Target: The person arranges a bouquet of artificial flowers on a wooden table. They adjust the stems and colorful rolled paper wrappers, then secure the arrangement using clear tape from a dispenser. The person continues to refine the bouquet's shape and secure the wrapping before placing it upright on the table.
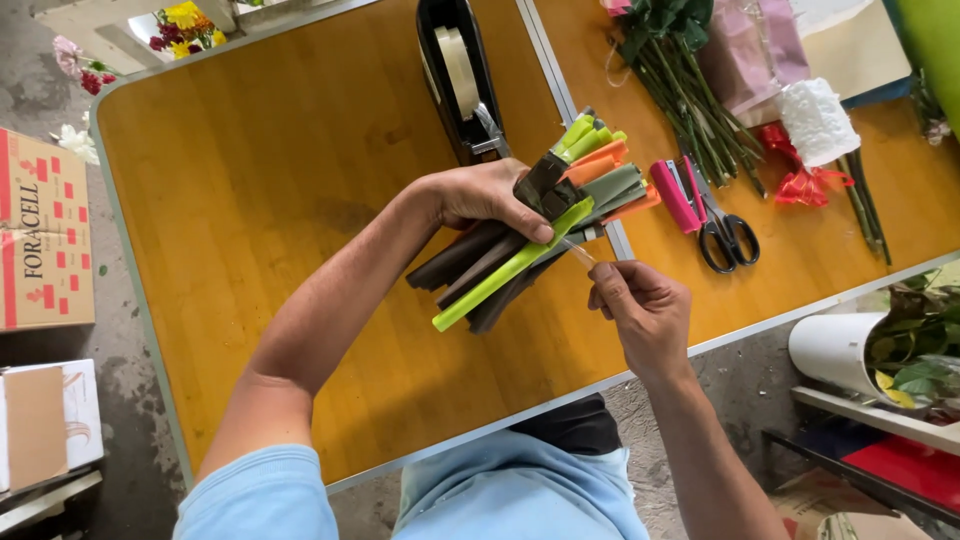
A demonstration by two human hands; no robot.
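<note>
My left hand [488,196] grips a bundle of folded paper strips [530,235] in lime green, orange, grey and dark brown, held above the orange-brown table [280,200]. My right hand [642,312] pinches the end of a clear strip of tape [578,252] that runs up to the bundle just under my left thumb. The bundle is tilted, its fanned end pointing up and right toward the black tape dispenser [458,78].
Black-handled scissors [722,232] and a pink stapler [676,196] lie to the right. Flower stems [690,110], red ribbon [800,180] and white mesh [818,122] sit at the far right. Cardboard boxes [45,235] stand on the floor left; a white pot [835,350] with leaves at right.
</note>
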